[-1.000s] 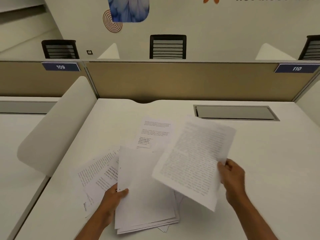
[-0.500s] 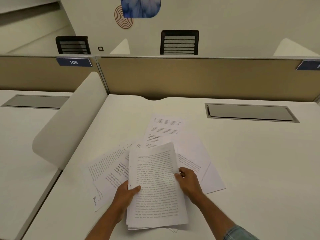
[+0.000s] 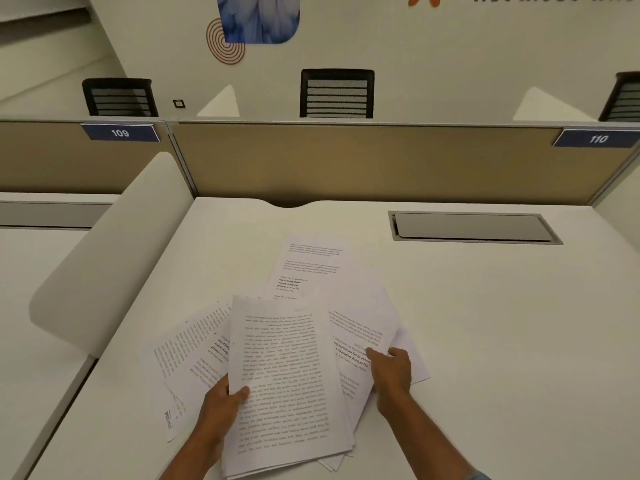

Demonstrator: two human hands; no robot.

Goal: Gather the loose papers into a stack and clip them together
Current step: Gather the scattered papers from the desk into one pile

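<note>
A stack of printed sheets (image 3: 287,382) lies in front of me on the white desk (image 3: 502,341). My left hand (image 3: 221,407) grips the stack's left edge, thumb on top. My right hand (image 3: 391,370) pinches a loose sheet (image 3: 360,332) that lies to the right of the stack. More loose sheets fan out on the left (image 3: 187,344), and one printed page (image 3: 311,268) lies farther back. No clip is visible.
A grey cable hatch (image 3: 474,227) is set into the desk at the back right. A tan partition (image 3: 346,161) closes the far edge and a rounded white divider (image 3: 114,258) the left side. Black chairs stand beyond it.
The sheet held up in my right hand a second ago now lies on top of the stack. My right hand has moved right and taken hold of another loose sheet.
</note>
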